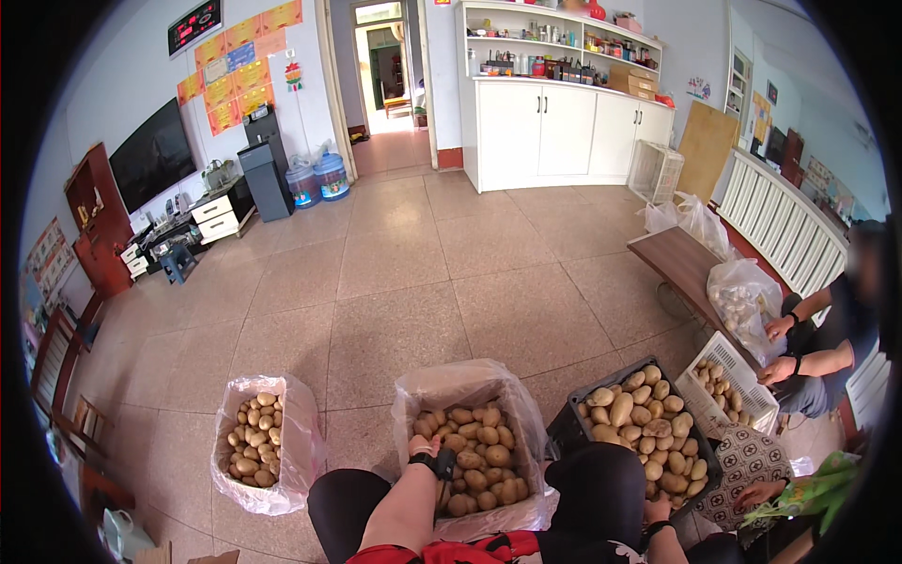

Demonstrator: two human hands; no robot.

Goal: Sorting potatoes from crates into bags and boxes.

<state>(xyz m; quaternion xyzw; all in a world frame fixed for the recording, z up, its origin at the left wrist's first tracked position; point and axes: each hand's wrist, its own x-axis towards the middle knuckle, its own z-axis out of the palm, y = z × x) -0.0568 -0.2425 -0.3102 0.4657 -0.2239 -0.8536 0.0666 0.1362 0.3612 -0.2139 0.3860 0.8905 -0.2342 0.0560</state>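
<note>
My left hand (423, 446) reaches into the middle plastic-lined box (413, 383) of potatoes (489, 442), its fingers curled round a potato among the others. My right hand (658, 508) is low at the front edge of the black crate (574, 411), closed on a potato (673, 482). At the left stands a smaller lined box (306, 442), also holding potatoes. Beyond the black crate, a white crate (763, 385) holds more potatoes.
At right, a co-worker (817, 348) handles a white bag (742, 301) by a brown low table (667, 258); another person's hand (756, 493) is lower down. White railing (780, 230), cabinet (554, 136), water jugs (331, 177) and wooden chairs (56, 367) surround the tiled floor.
</note>
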